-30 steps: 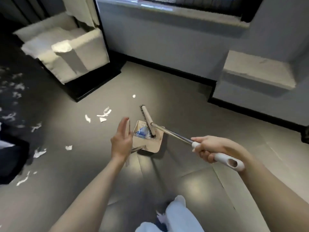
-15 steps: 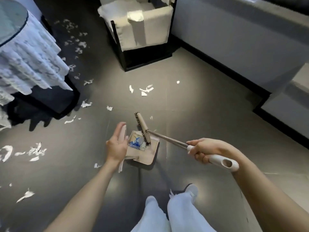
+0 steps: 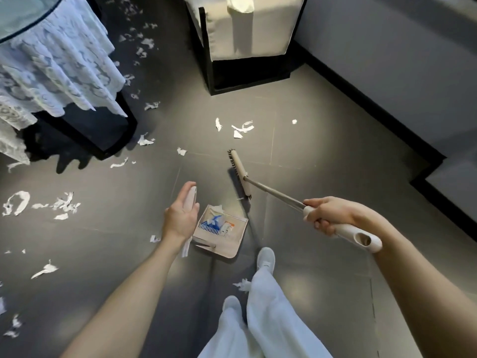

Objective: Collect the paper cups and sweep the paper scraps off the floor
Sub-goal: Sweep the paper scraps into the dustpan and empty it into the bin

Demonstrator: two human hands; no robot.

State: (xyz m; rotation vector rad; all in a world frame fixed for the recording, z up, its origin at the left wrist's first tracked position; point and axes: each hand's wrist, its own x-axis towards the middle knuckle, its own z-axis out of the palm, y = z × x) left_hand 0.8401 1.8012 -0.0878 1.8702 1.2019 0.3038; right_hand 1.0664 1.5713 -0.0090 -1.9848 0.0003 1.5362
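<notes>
Fingers [image 3: 186, 189] of my left hand [image 3: 179, 219]: laid along the white handle of the dustpan [image 3: 227, 241], thumb wrapped over it, gripping. Fingers [image 3: 321, 224] of my right hand [image 3: 333, 213]: curled tight round the white grip of the broom [image 3: 273, 193].

Floor [image 3: 309, 293]: grey tile, dark skirting at right.
Bench [image 3: 56, 68]: round, hung with a white lace cloth, upper left.
Armchair [image 3: 258, 34]: cream, on a black frame, top centre.
My trousers [image 3: 271, 319] and shoes [image 3: 265, 258]: white, bottom centre.
Broom: metal shaft slanting down to its head, bristles down, just beyond the dustpan.
Dustpan: low before my shoes. I cannot tell whether it touches the floor.
Paper cup [image 3: 214, 222]: crushed, blue and orange print, inside the dustpan.
Paper scraps [image 3: 242, 127]: white, strewn over the floor, thickest near the bench, a few beyond the broom head.
</notes>
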